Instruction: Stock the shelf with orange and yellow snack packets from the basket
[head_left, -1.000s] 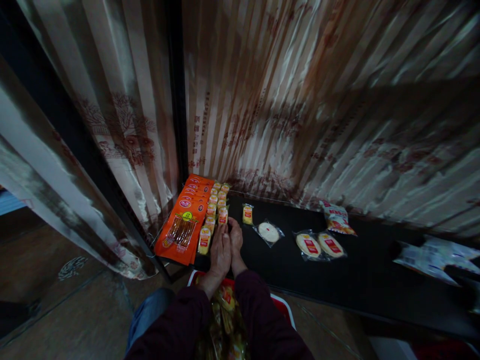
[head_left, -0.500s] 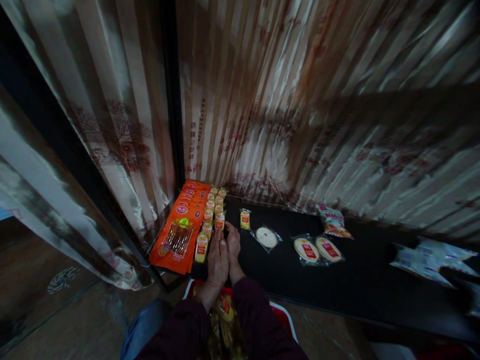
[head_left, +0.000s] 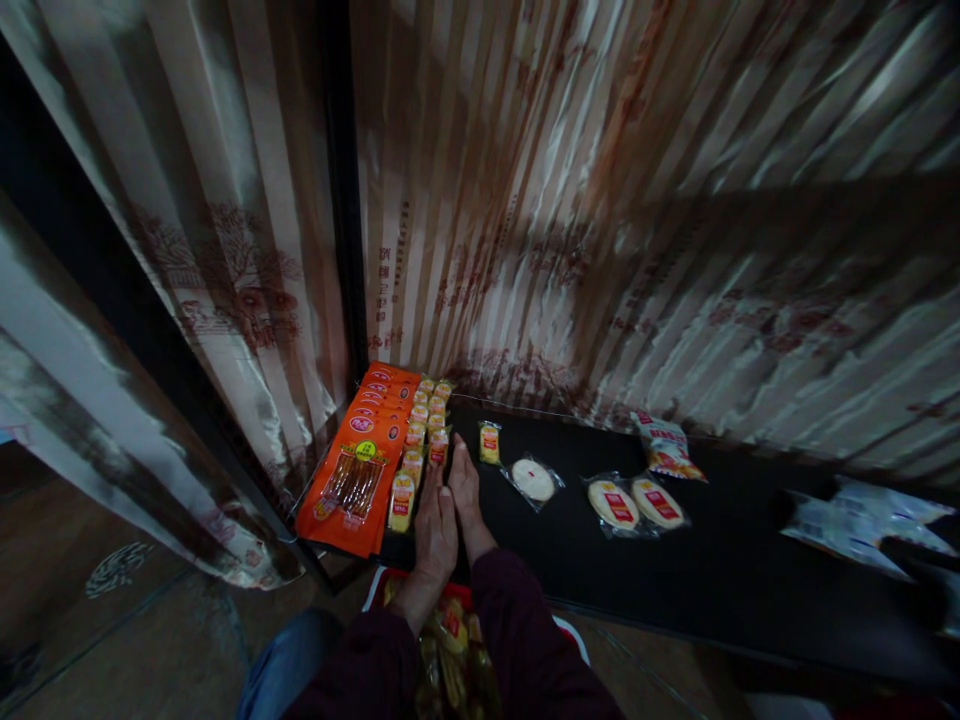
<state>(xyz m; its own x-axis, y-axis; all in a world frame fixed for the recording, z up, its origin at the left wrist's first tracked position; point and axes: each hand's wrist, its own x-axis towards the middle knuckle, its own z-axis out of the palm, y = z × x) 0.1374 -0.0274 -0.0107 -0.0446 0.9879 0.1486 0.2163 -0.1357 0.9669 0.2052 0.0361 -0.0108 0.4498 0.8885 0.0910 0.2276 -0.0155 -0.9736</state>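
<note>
Both hands are together at the near end of two rows of small yellow wrapped cakes [head_left: 401,500]. My left hand [head_left: 435,530] lies with its fingers stretched forward along the right row, their tips by the front packet [head_left: 439,447] there. Close on its right, my right hand [head_left: 466,490] is held edgewise with straight fingers pointing away from me. Neither hand shows anything in its grasp, though the left fingertips are partly hidden. Left of the cakes, orange snack bags [head_left: 352,480] overlap in a row.
On the black shelf [head_left: 555,550] lie a lone yellow packet [head_left: 490,442], a round white wrapped cake [head_left: 533,480], two labelled round cakes [head_left: 636,503], a snack bag [head_left: 667,446] and pale bags [head_left: 847,525]. Below me stands a red basket [head_left: 379,590] of wrapped food. A curtain [head_left: 487,200] hangs behind.
My right hand's fingers, bent near the front packet before, are now straightened alongside the row. My left hand has shifted slightly. The packets look unmoved.
</note>
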